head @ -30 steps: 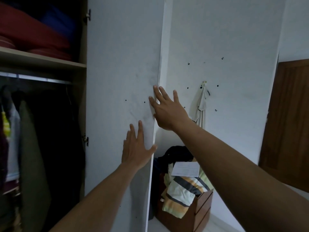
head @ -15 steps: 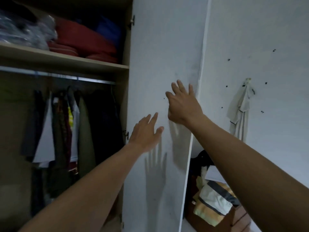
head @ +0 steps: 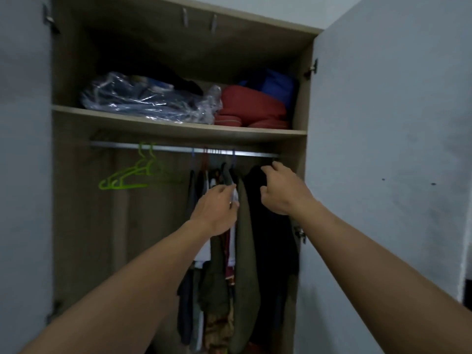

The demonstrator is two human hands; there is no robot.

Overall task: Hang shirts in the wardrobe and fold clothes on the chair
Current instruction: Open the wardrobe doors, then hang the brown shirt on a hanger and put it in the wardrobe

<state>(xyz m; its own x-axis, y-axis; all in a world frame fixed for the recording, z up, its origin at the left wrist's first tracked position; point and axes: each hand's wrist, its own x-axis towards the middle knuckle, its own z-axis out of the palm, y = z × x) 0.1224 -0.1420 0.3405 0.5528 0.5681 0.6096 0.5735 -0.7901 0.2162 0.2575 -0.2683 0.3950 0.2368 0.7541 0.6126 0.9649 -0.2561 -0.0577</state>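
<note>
The wardrobe stands open before me, with a metal rail [head: 122, 145] under its shelf [head: 178, 127]. Several shirts hang bunched at the rail's right half, among them an olive garment [head: 246, 241] and a black garment [head: 272, 241]. My left hand [head: 217, 210] reaches into the bunch, its fingertips pinching a hanging garment beside the olive one. My right hand [head: 281, 191] grips the shoulder of the black garment just below the rail. Two empty green hangers [head: 125, 178] hang on the rail's left half.
The right door [head: 383, 149] and the left door [head: 23, 175] are swung open on either side of me. On the shelf lie a plastic-wrapped bundle [head: 148, 98], red cushions [head: 251, 108] and something blue [head: 275, 85].
Both hands have left the right door's face and reached into the wardrobe to the hanging clothes. My view has swung left, and the drawer unit with clothes is out of sight.
</note>
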